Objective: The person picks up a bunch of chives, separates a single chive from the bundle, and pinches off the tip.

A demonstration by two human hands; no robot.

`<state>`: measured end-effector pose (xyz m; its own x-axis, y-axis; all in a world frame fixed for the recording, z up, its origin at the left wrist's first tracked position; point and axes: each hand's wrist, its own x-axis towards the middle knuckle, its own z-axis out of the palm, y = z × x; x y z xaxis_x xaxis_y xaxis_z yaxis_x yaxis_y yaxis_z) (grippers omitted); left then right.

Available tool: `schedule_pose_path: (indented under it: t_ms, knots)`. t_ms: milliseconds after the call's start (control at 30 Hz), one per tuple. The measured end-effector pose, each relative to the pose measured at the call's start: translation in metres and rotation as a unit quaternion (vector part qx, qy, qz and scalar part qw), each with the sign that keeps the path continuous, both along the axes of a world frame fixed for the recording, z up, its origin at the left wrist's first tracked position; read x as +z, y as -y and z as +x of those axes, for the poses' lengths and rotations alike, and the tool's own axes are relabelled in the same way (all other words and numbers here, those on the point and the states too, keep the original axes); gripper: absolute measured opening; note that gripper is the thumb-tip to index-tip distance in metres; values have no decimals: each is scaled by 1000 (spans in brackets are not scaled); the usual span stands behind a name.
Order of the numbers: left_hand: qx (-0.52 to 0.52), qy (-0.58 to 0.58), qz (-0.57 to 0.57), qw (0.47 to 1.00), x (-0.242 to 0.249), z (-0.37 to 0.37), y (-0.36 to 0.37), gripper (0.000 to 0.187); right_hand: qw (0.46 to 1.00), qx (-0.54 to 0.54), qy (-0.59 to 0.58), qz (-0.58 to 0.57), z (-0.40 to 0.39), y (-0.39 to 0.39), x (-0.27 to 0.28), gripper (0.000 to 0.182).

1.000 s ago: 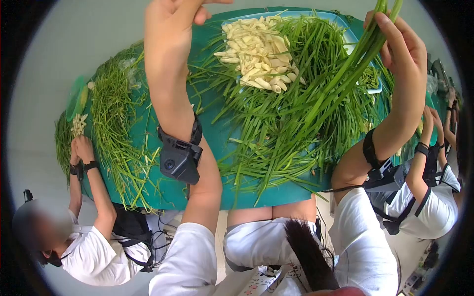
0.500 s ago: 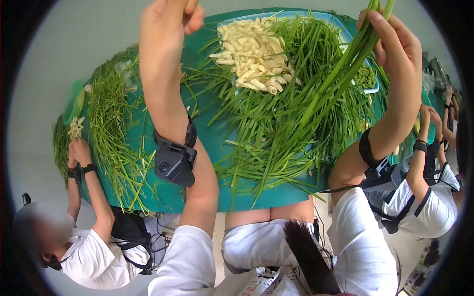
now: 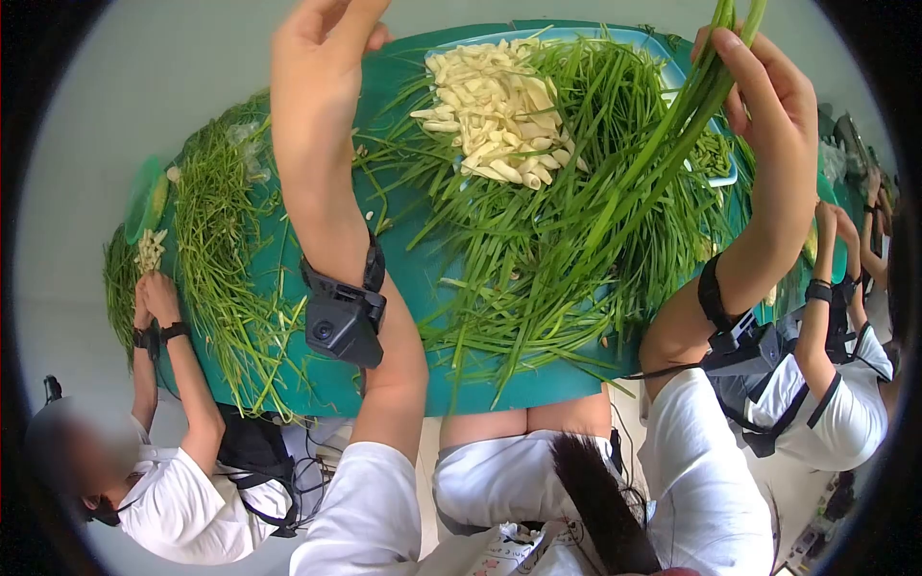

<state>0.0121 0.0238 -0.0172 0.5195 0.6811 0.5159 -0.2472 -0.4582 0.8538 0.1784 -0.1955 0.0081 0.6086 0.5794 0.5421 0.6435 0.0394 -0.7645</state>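
My right hand [image 3: 773, 82] is closed around a bunch of long green leafy stalks [image 3: 663, 144], gripped near its upper end. The bunch slants down to the left over a heap of similar green stalks [image 3: 567, 240]. At the top edge, left of the heap, is my left hand [image 3: 331, 24]. Its visible fingers are curled, the tips are partly cut off by the frame, and whatever they hold is out of sight. Between my hands lies a pile of pale, peeled, clove-like pieces [image 3: 504, 106] on a light blue tray [image 3: 663, 43].
Greens cover much of the green table [image 3: 403, 192]. More stalks [image 3: 216, 230] lie to the left, where a co-worker's hands [image 3: 158, 298] hold pale pieces. Short green pieces [image 3: 713, 156] sit at the tray's right side. Other people [image 3: 845, 394] work at the right.
My left hand has turned and risen slightly, so its fingers show less at the top edge. My right hand has barely moved and still grips the stalks.
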Motion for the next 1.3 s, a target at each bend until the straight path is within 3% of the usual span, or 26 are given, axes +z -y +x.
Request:
schedule_pose_path:
  t_ms: [300,400,500,567,800,967,1067,1300]
  knots:
    - [19,-12,-30,999,15,0,18,21,999,28,2,-38,5,2,-1,27]
    - [54,-49,-42,997,11,-1,15,20,1000,-4,1,10,-4,-4,-4,27]
    - [15,-37,35,999,3,-2,4,24,1000,-12,14,8,-6,-2,0,26]
    - [48,-42,-3,998,2,-1,2,24,999,31,2,-38,-2,0,1,26]
    - [41,6,17,999,5,1,10,25,1000,9,15,-13,-7,-2,2,27]
    - [92,-45,5,995,1,0,12,21,999,38,11,-25,3,0,-4,26]
    - [38,-5,43,998,1,2,10,21,1000,-6,22,14,-25,-5,10,21]
    - [28,-27,56,998,-1,2,12,20,999,-19,28,3,-23,-4,7,21]
